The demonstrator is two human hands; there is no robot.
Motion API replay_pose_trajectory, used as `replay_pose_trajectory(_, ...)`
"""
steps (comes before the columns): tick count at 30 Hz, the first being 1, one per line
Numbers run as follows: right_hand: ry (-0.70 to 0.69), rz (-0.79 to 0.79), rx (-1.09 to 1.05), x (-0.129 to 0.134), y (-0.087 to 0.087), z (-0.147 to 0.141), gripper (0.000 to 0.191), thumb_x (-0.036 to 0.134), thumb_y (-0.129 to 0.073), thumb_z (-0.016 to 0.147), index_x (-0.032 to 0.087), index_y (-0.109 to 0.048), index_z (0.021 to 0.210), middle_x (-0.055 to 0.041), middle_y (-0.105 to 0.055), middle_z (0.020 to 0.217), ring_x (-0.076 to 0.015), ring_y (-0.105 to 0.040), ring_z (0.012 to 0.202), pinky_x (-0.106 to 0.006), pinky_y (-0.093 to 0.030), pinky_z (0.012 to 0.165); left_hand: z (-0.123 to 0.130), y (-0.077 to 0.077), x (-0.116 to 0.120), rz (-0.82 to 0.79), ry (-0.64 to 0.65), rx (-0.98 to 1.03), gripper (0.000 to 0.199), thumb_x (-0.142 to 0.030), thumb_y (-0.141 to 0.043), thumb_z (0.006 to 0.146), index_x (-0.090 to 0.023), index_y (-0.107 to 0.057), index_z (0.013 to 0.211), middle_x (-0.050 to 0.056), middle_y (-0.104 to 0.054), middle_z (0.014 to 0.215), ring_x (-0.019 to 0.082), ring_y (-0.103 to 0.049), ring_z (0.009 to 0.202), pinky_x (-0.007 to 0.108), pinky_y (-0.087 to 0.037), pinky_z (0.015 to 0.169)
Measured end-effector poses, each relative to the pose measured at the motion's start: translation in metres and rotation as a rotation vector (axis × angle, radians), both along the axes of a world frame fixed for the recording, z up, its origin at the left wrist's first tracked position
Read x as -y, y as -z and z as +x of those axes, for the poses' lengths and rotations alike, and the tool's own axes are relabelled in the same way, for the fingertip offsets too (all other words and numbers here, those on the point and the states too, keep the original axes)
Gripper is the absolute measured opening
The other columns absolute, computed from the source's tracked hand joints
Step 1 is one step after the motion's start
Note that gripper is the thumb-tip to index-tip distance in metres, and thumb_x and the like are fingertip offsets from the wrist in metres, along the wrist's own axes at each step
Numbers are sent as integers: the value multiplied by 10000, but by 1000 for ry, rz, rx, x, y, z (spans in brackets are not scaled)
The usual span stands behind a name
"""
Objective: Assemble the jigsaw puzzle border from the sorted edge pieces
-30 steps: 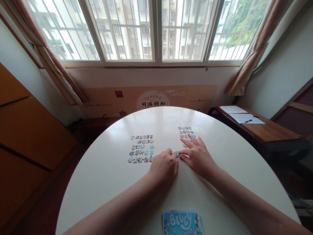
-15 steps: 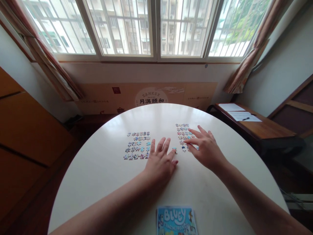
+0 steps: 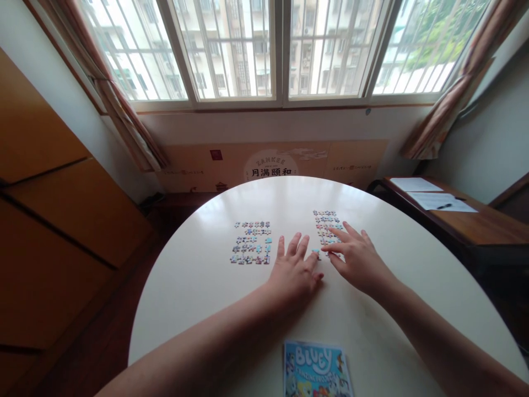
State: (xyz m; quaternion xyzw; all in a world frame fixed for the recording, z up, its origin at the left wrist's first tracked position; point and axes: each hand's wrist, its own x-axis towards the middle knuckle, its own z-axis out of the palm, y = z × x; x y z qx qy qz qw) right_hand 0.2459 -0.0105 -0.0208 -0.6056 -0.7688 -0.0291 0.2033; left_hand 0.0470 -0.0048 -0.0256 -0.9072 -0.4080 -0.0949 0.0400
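Note:
My left hand (image 3: 294, 270) lies over the white table with its fingers spread. One finger touches or sits just beside a small blue jigsaw puzzle piece (image 3: 316, 253). My right hand (image 3: 359, 256) hovers at the near side of the right block of puzzle pieces (image 3: 326, 219), fingers apart and partly covering the lower rows. Its lowest fingertips are close to the lone blue piece; whether they touch a piece I cannot tell. Left of my left hand, a second block of puzzle pieces (image 3: 250, 248) is laid out in rows.
The round white table (image 3: 198, 309) fills the middle. A blue "Bluey" picture card (image 3: 317, 370) lies near me. At the right, a wooden side table (image 3: 487, 226) bears papers (image 3: 444, 201) and a pen. Behind stand a printed cardboard panel (image 3: 185, 160) and barred windows.
The whole view has swung left, so everything appears further right. Against the pieces, my right hand has shifted slightly nearer and leftward. My left hand has hardly moved.

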Motion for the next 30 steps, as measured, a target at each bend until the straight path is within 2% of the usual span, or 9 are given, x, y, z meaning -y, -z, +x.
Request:
replay_pose_trajectory(6,2,-15,22,-1,-1,1,314,176,-572,858,323,-787,1034,-48,-565,1433,-385,-352,1440,-723,-270,1107,-2,-1,0,22,40,6,529,-483,-418,1003,-196,-507,1439,149,-300,1618,334,-203,1502,630,-150,1194)
replay_pose_trajectory(12,6,-32,6,0,-5,1,314,153,-569,853,306,-795,1008,-44,-560,1441,-379,-355,1444,-716,-269,1121,-2,-3,-1,5,19,-6,513,-506,-402,1003,-217,-548,1401,149,-317,1611,355,-243,1488,645,-204,1172)
replay_pose_trajectory(21,-33,-126,-28,3,-10,-3,361,118,-573,843,318,-786,1055,-32,-515,1487,-384,-301,1473,-714,-245,1142,1,-1,-5,-17,9,1,482,-486,-472,986,-247,-540,1399,133,-321,1609,359,-210,1496,644,-129,1183)
replay_pose_trajectory(30,-22,-103,-52,0,-9,2,332,129,-567,852,287,-785,1047,-39,-512,1487,-385,-287,1478,-731,-215,1146,-2,-1,-7,-37,19,2,486,-498,-485,973,-259,-549,1392,116,-326,1609,362,-226,1491,632,-139,1189)
